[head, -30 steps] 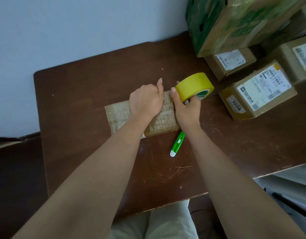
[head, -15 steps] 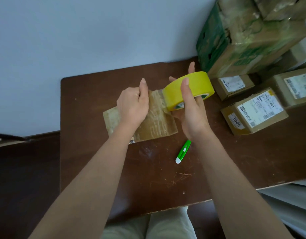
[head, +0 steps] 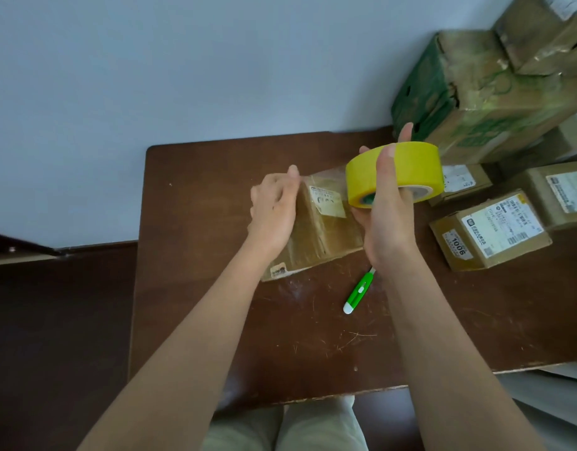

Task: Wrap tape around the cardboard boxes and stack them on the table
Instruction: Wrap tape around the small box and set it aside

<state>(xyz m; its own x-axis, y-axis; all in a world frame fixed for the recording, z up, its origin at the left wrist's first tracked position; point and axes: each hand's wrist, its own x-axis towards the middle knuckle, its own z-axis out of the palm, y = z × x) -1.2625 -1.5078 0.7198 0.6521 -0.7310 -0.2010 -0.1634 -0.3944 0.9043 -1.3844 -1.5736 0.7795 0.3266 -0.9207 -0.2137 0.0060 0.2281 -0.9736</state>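
left hand fingers curled on box, apparently gripping | right hand fingers clasp tape roll | table

Soft, dim, even light is filling the view, giving weak shadows and no strong glare. The wide lens is bending the worktop edges and the wall. The far cardboard boxes are looking slightly blurred.

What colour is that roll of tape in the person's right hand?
Bright yellow: the tape roll, gripped by the right hand, shows clearly in the head view.
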